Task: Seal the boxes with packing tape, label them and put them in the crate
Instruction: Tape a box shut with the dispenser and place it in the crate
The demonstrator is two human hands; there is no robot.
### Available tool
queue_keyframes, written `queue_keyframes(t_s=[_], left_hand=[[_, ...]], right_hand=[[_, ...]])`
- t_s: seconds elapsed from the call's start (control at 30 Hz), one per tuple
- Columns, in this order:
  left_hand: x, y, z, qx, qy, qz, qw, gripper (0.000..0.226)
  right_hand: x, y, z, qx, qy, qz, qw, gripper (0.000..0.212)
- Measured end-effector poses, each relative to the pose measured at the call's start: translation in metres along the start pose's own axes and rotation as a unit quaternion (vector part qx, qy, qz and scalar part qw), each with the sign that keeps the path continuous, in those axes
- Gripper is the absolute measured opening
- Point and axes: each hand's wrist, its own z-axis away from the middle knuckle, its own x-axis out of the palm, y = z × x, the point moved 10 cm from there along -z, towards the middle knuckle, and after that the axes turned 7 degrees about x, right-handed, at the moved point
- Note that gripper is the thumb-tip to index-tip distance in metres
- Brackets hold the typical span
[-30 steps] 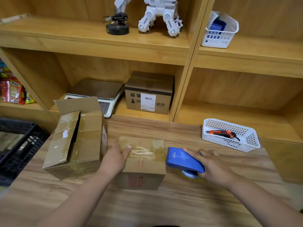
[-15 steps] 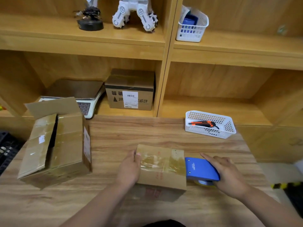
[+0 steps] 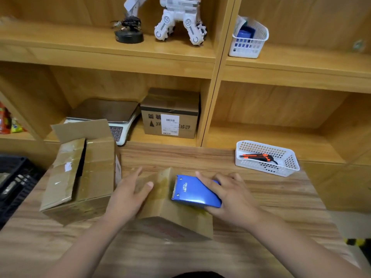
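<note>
One tape dispenser (image 3: 195, 192) under right fingers (image 3: 208, 182), atop box (image 3: 158, 206)

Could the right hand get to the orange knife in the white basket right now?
Probably not at once: the right hand grips the blue tape dispenser on the small box. The basket is open-topped with nothing standing between, so the knife looks reachable once the dispenser is put down.

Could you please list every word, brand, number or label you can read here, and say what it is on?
Nothing can be quoted with confidence.
On the tape dispenser: white brand mark, too blurred.
On the shelf box: dark characters printed upside down, illegible.
On its white label: barcodes and print, too small.
On the small box: red print, blurred.
On the scale: keypad markings, too small.
</note>
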Motion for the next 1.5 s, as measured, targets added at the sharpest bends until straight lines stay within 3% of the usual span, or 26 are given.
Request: queue_keyframes(t_s=[0.07,0.17,0.3,0.6,0.9,1.0,1.07,1.13,1.27,1.5], left_hand=[[0.011,0.023,-0.001,0.047,-0.082,0.086,0.992,0.085],[0.028,0.024,0.003,0.063,-0.151,0.100,0.981,0.106],[0.020,-0.003,0.005,0.000,-0.140,0.176,0.974,0.094],[0.026,0.014,0.000,-0.003,-0.165,0.223,0.961,0.077],[0.034,-0.001,0.008,-0.025,-0.107,0.307,0.945,0.068],[0.044,-0.005,0.010,-0.035,-0.131,0.323,0.936,0.069],[0.050,-0.012,0.009,-0.029,-0.174,0.255,0.951,0.070],[0.052,-0.021,0.004,0.008,-0.207,0.118,0.971,0.086],[0.045,-0.032,-0.002,0.069,-0.248,-0.061,0.964,0.092],[0.043,-0.042,-0.006,0.074,-0.262,-0.160,0.949,0.092]], right_hand=[[-0.004,-0.021,-0.012,-0.020,0.017,0.017,1.000,0.083],[-0.012,-0.051,-0.024,-0.039,0.006,0.040,0.998,0.083],[-0.008,-0.064,-0.034,-0.035,-0.090,0.024,0.995,0.076],[-0.013,-0.055,-0.041,-0.034,-0.109,0.048,0.992,0.075],[-0.012,-0.058,-0.041,-0.034,-0.125,0.058,0.990,0.078],[-0.009,-0.063,-0.047,-0.042,-0.140,0.069,0.987,0.080],[-0.006,-0.067,-0.049,-0.048,-0.153,0.075,0.984,0.080],[-0.002,-0.072,-0.051,-0.054,-0.163,0.075,0.982,0.078],[0.004,-0.084,-0.058,-0.068,-0.163,0.082,0.981,0.073],[0.003,-0.086,-0.060,-0.079,-0.176,0.081,0.978,0.073]])
